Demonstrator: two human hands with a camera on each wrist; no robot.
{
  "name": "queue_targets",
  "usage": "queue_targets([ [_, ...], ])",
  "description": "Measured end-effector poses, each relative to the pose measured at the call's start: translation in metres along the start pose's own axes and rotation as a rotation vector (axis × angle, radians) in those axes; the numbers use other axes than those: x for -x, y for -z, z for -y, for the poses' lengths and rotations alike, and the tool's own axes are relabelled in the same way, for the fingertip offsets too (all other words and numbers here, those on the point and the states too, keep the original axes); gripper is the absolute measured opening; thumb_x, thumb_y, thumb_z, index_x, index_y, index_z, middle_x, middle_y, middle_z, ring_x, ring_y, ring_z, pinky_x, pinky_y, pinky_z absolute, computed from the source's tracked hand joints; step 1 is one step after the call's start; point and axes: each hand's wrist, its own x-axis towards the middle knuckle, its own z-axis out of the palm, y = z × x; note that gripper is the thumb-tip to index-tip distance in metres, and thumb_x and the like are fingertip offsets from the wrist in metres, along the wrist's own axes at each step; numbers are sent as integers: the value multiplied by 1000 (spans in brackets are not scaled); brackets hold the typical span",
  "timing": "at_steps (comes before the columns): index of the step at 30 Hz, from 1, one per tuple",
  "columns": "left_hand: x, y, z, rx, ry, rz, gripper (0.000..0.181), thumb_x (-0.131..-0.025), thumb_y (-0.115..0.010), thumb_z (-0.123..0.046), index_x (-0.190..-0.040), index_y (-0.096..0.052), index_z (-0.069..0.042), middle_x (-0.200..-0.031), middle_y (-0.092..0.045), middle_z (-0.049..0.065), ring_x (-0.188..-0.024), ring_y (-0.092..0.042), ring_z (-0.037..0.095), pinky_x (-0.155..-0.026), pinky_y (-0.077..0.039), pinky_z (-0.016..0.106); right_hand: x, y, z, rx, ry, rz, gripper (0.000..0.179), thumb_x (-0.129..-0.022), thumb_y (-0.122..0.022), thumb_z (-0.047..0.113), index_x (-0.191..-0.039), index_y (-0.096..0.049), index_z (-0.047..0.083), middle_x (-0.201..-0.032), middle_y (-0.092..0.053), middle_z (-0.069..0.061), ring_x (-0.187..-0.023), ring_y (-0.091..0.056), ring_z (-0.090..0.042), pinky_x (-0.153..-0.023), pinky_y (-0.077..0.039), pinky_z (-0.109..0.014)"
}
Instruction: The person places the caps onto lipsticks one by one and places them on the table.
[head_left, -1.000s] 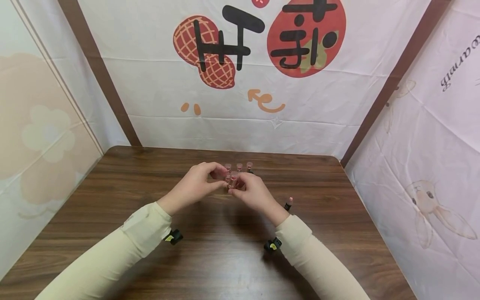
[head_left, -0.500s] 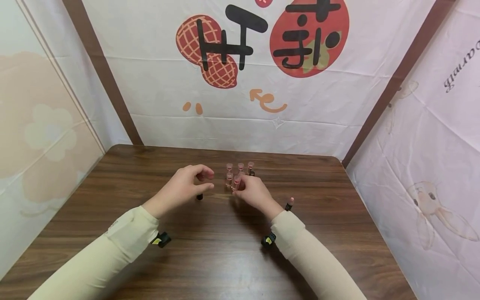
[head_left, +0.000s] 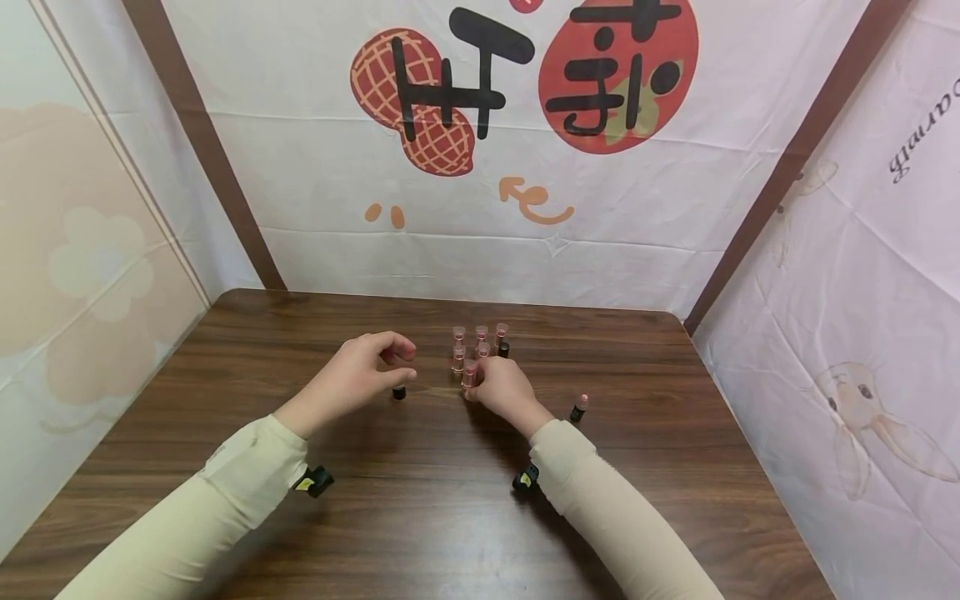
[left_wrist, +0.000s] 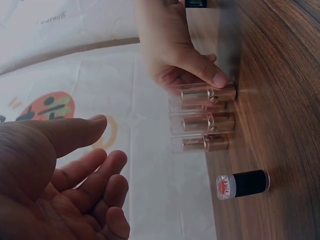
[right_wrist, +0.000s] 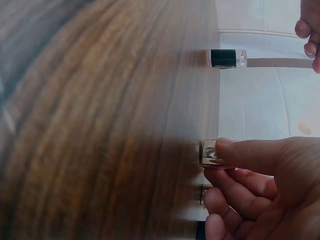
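My right hand point(head_left: 508, 390) pinches a lipstick point(head_left: 469, 375) with a clear cap and a shiny rose-gold base, at the near end of a group of several matching ones. In the right wrist view, thumb and fingers are at its gold base point(right_wrist: 211, 153), low at the tabletop. The other rose-gold lipsticks point(left_wrist: 207, 123) stand upright, close behind it. Off to the left, my left hand point(head_left: 358, 368) hovers with loosely bent fingers and holds nothing. Beneath its fingertips in the head view is a black lipstick tube point(head_left: 399, 392) with a clear faceted end point(left_wrist: 226, 186).
A black tube with a pinkish top point(head_left: 578, 408) stands to the right of my right wrist. Another black tube point(head_left: 504, 350) is just behind my right hand. The wooden table point(head_left: 420, 517) meets printed cloth walls point(head_left: 480, 267) at the back and sides.
My left hand has left the group and moved left, uncovering the black tube. My right hand has shifted slightly toward me with its lipstick, now at the front of the group.
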Motion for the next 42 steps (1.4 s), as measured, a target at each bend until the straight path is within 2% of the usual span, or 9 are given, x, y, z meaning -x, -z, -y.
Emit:
queue_targets([
  [5, 0, -1, 1, -7, 6, 12, 31, -94, -77, -26, -121, -68, -14, -117, -71, 5, -104, -64, 22, -89, -52, 43, 1, -3, -1, 13, -18, 6, 20, -81, -87, 25, -77, -68, 21, -73, -66, 9, -69, -58, -13, -67, -49, -34],
  [10, -1, -2, 2, -9, 14, 16, 31, -93, -77, -25, -121, -68, -13, -118, -71, 7, -106, -65, 26, -90, -52, 44, 2, -4, -5, 25, 14, 3, 19, -80, -88, 25, -80, -69, 22, -76, -69, 11, -73, -61, -12, -71, -51, -36],
  [16, -1, -4, 6, -31, 18, 22, 31, -92, -77, -22, -120, -68, -11, -117, -71, 7, -106, -64, 28, -90, -52, 45, 7, 2, -5, 9, 27, 39, 18, -81, -88, 26, -86, -70, 22, -84, -73, 11, -80, -65, -11, -77, -53, -37],
  [21, -2, -6, 13, -73, 16, 27, 33, -91, -79, -22, -119, -69, -9, -116, -71, 8, -107, -64, 31, -93, -51, 47, 18, 19, -4, -15, 27, 41, 24, -85, -84, 25, -106, -74, 18, -103, -76, 6, -97, -70, -15, -86, -55, -39],
  [26, 0, -6, 20, -80, 32, 39, 34, -92, -78, -23, -121, -68, -9, -119, -71, 8, -111, -64, 34, -95, -51, 50, 30, 44, -2, -22, 65, -4, 34, -89, -80, 22, -121, -72, 13, -116, -74, -3, -106, -69, -22, -91, -55, -43],
  [33, 0, -10, 30, -85, 63, 48, 36, -93, -78, -26, -123, -67, -10, -122, -69, 9, -114, -62, 35, -97, -49, 52, 52, 75, -13, -66, 102, -97, 36, -90, -80, 26, -123, -71, 14, -118, -72, -2, -106, -68, -23, -90, -55, -41],
  [42, -2, -25, 46, -129, 134, 47, 40, -92, -78, -25, -126, -66, -8, -122, -69, 12, -114, -60, 34, -95, -50, 52, 74, 100, -39, -87, 129, -186, 37, -91, -81, 27, -125, -70, 17, -120, -71, -1, -109, -65, -23, -93, -54, -44],
])
